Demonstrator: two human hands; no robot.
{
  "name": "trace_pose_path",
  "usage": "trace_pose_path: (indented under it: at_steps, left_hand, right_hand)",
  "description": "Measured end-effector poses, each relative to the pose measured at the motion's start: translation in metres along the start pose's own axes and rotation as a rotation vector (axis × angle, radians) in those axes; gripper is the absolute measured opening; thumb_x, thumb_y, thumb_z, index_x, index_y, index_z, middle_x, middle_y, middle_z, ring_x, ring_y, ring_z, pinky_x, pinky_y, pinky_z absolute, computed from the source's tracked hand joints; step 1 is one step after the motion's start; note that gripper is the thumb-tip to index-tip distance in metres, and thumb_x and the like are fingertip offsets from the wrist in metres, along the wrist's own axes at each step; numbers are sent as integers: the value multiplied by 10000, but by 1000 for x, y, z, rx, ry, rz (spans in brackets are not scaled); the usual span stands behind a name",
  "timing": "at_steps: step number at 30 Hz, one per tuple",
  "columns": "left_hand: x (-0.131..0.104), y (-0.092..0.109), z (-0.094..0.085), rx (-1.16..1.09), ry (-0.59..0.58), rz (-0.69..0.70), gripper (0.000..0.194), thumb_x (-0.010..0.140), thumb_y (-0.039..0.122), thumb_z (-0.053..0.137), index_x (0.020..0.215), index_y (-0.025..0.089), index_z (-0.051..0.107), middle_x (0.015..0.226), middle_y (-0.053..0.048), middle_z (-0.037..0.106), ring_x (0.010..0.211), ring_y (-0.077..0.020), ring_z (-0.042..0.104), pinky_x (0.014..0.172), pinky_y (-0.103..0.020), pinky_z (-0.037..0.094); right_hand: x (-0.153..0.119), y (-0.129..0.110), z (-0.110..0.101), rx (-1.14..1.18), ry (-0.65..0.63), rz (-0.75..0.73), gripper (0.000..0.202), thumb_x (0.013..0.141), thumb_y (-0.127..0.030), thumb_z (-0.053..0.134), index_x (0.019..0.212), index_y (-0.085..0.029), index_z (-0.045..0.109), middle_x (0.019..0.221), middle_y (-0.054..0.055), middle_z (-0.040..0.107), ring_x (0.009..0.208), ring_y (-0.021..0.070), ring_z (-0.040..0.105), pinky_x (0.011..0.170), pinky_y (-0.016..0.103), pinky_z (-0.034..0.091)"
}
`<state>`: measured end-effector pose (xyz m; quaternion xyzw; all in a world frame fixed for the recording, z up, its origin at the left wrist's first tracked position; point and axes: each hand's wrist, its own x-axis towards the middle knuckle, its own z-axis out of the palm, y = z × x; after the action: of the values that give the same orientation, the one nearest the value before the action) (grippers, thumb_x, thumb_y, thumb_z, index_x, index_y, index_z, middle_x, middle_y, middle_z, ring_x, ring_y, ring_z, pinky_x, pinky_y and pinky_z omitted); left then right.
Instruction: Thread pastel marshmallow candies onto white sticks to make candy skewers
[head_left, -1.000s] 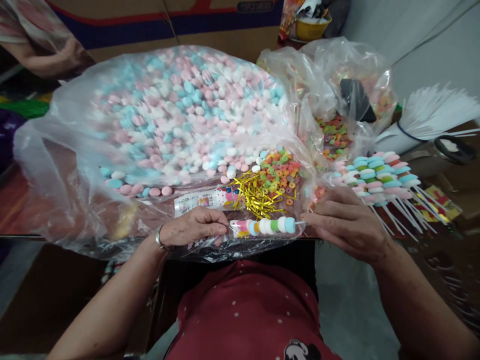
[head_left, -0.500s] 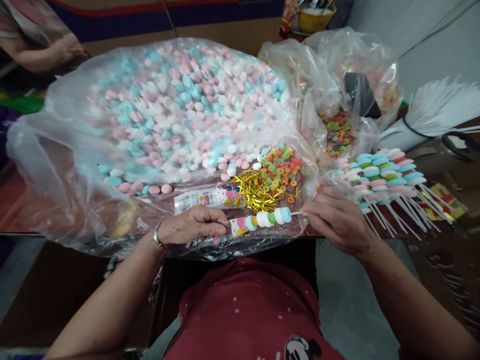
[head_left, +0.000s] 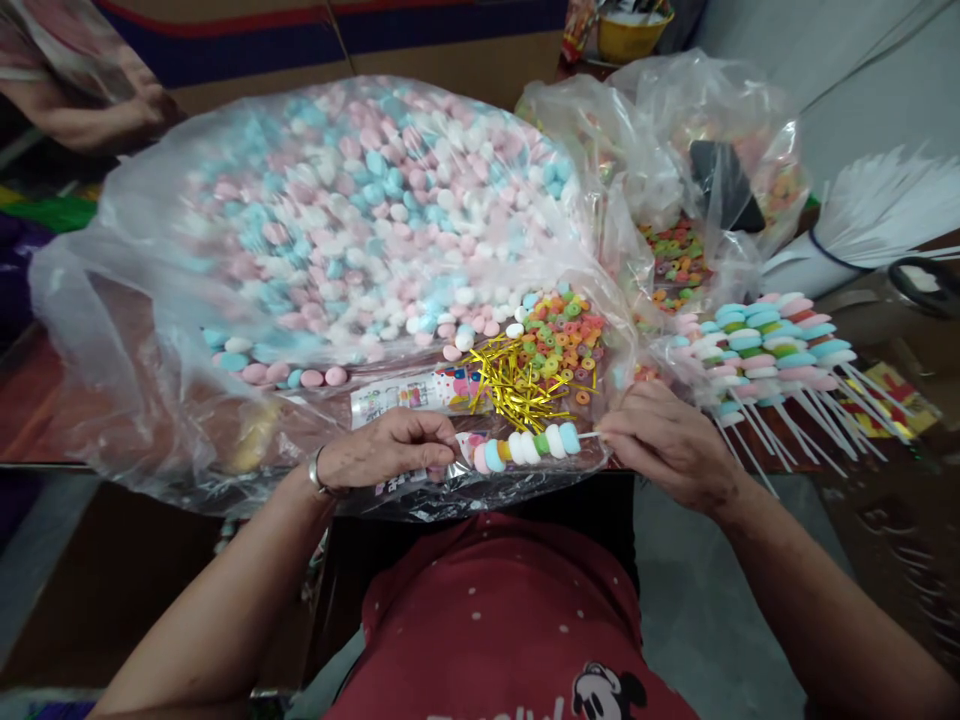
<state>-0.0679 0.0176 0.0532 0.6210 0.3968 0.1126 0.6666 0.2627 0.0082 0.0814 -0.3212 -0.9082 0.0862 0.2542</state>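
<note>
My left hand (head_left: 401, 445) pinches the mouth of a clear printed plastic sleeve (head_left: 466, 440) between thumb and fingers. My right hand (head_left: 664, 440) grips the white stick end of a marshmallow skewer (head_left: 529, 447). Pink, blue and white marshmallows with green and orange gummy rings are threaded on it. Its pink end meets the sleeve at my left fingertips; how far it reaches inside I cannot tell. Just beyond lie gold twist ties (head_left: 517, 385), a stack of printed sleeves (head_left: 409, 393) and loose gummy rings (head_left: 566, 335).
A big clear bag of marshmallows (head_left: 360, 210) spreads over the table. Finished-looking skewers (head_left: 772, 350) are piled at right, near a bundle of white sticks (head_left: 885, 210) and scissors (head_left: 926, 285). A dark phone (head_left: 724, 185) rests on another bag. Another person's arm (head_left: 90, 115) shows at upper left.
The printed sleeve no longer stretches along the skewer's left part; the pink marshmallow there is now uncovered. My right hand has shifted slightly left and down with the stick.
</note>
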Motion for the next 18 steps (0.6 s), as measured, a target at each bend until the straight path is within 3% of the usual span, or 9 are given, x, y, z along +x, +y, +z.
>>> trace_pose_path:
  at_steps: [8,18]
  left_hand:
    - [-1,0,-4,109,-61,85,349,904,423,584,760,116,665,664,-18,642,603,-85,503,558,-181,381]
    - [-2,-4,-11,96,-142,122,326,872,428,641,841,122,750,744,-67,726,674,-135,632,640,-212,511]
  right_hand:
    - [-2,2,0,10,-6,35,180,936,-153,475,853,-186,631,696,18,610,686,160,531,672,304,430]
    - [0,3,-4,163,-25,95,173,926,-152,489,848,-209,633,720,13,652,693,162,566,667,308,454]
